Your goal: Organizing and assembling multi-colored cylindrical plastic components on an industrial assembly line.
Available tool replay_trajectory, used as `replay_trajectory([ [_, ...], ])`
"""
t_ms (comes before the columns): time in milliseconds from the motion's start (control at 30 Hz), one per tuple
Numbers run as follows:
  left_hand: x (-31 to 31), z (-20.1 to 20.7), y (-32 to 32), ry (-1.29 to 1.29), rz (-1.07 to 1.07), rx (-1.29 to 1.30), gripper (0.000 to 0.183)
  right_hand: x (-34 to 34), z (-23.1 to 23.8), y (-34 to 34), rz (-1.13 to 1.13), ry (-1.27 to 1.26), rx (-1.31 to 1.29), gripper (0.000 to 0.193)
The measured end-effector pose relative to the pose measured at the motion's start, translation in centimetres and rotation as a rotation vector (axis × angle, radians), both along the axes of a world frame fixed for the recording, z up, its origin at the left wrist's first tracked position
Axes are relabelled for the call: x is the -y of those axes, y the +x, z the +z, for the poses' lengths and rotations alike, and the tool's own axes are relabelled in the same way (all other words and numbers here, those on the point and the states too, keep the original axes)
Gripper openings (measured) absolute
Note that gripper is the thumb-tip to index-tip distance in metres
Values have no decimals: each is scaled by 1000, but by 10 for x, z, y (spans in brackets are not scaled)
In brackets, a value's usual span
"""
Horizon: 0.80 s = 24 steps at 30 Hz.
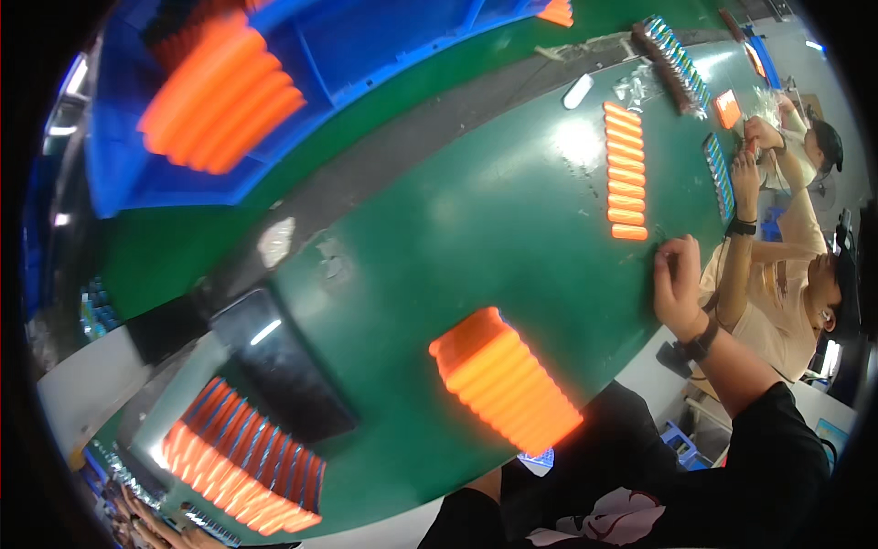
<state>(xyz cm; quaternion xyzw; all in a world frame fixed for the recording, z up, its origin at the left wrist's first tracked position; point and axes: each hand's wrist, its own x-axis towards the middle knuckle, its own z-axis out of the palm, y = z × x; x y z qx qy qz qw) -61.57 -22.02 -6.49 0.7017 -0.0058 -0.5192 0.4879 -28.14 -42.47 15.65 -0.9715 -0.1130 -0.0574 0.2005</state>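
My right hand [678,285], with a dark band at the wrist, rests at the table's right edge with its fingers curled in. Whatever those fingers hold, if anything, is too small to make out. Just beyond it lies a row of narrow orange bars [626,169], set side by side. A ribbed block of orange pieces [508,380], slightly blurred, stands at the table's near edge. Only a bit of my left forearm [490,482] shows below that block, and the left hand is hidden.
The green table [430,247] carries a black flat panel [283,366] and an orange-and-dark stack [242,457] at the near left. A blue bin [366,64] with an orange stack [224,96] stands far left. Co-workers' hands [748,178] work at the right.
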Motion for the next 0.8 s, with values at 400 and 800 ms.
replay_trajectory([
  [400, 50, -41, 84, -81, 111, 145, 35, 2, 4, 4, 42, -55, 12, 12],
  [800, 42, -32, 122, -60, 246, 245, 35, -1, 5, 3, 61, 5, 32, 14],
])
